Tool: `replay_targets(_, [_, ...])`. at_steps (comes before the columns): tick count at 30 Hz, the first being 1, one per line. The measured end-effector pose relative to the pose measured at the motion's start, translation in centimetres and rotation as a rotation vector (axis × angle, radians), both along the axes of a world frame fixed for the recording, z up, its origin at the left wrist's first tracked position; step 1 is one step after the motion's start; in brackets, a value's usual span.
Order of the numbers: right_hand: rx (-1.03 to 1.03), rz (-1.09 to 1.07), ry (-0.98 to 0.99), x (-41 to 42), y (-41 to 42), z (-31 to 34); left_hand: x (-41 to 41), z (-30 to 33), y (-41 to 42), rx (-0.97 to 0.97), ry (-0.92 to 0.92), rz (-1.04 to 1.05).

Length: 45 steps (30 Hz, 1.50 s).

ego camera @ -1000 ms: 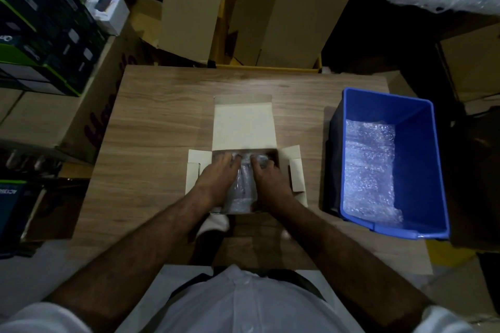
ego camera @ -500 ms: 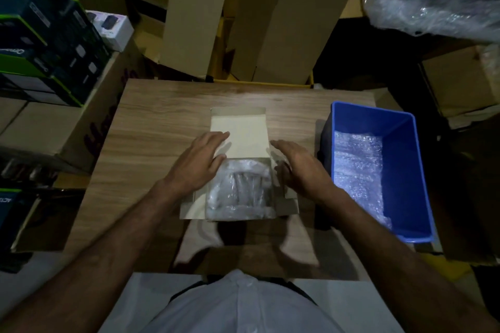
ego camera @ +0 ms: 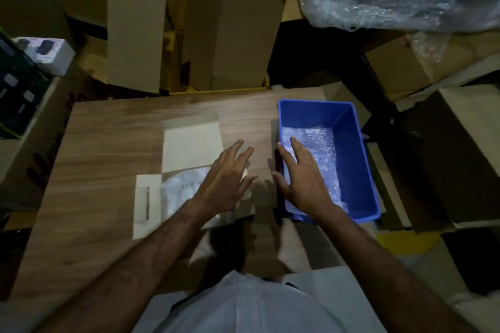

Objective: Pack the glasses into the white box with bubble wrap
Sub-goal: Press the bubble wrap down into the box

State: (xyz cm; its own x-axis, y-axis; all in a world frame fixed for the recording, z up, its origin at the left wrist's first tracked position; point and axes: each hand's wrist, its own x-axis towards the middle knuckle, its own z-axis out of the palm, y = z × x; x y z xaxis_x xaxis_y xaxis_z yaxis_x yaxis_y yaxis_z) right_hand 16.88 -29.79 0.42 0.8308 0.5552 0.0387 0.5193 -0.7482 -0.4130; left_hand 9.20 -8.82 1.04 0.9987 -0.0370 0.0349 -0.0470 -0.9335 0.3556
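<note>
The bubble-wrapped glasses [ego camera: 180, 192] are seen inside the open white box [ego camera: 189, 143] on the wooden table [ego camera: 102, 143]. The left hand [ego camera: 224, 181] is held flat above the box with fingers spread, holding nothing; the right hand [ego camera: 303, 178] is stretched, fingers straight, over the near rim of the blue bin [ego camera: 359, 159], where loose bubble wrap [ego camera: 322, 143] is lying.

Both hands have left the white box [ego camera: 189, 143]. One second ago they were pressed side by side on the bubble-wrapped bundle [ego camera: 181, 192] inside it; half a second ago they had lifted and parted to either side of the box. The left hand [ego camera: 227, 181] is now over the box's right edge with fingers spread, holding nothing. The right hand [ego camera: 303, 176] has crossed to the blue bin [ego camera: 357, 149], fingers extended over the bubble wrap [ego camera: 322, 149] lying in it; contact cannot be confirmed. The bundle is now uncovered on its left part.
</note>
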Motion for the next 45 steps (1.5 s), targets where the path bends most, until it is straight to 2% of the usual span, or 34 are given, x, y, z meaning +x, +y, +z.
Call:
replay_targets(7, [-0.033,-0.111,0.132,2.0,-8.6,-2.8,5.3,-0.7,-7.4,-0.037,-0.055,-0.064])
replay_targets(11, [-0.265,0.030,0.304,4.1,-11.3,-4.9,8.0,-2.4,-10.1,0.012,0.029,-0.020])
replay_targets(15, [-0.412,0.134,0.383,5.5,-10.6,-5.9,8.8,-3.4,-10.8,0.057,0.113,0.058])
replay_targets(19, [-0.337,0.166,0.478,5.2,-9.7,-7.3,8.9,-3.7,-10.4,0.035,0.120,0.091])
replay_targets(21, [-0.304,0.165,0.449,5.1,-9.8,-7.6,8.8,-3.6,-10.4,0.014,0.135,0.108])
replay_targets(26, [-0.381,0.191,0.307,5.6,-10.0,-7.9,8.9,-3.4,-11.3,-0.008,0.127,0.094])
replay_targets(34, [-0.251,0.223,0.191,6.5,-10.2,-6.7,8.9,-3.5,-11.1,-0.021,0.142,0.109])
replay_targets(40, [0.091,0.042,0.055,6.1,-11.7,-4.6,8.6,-3.0,-10.7,-0.091,0.154,0.076])
replay_targets(45, [0.346,-0.047,-0.036,5.8,-12.5,-2.4,7.9,-2.8,-9.1,-0.256,0.178,0.018])
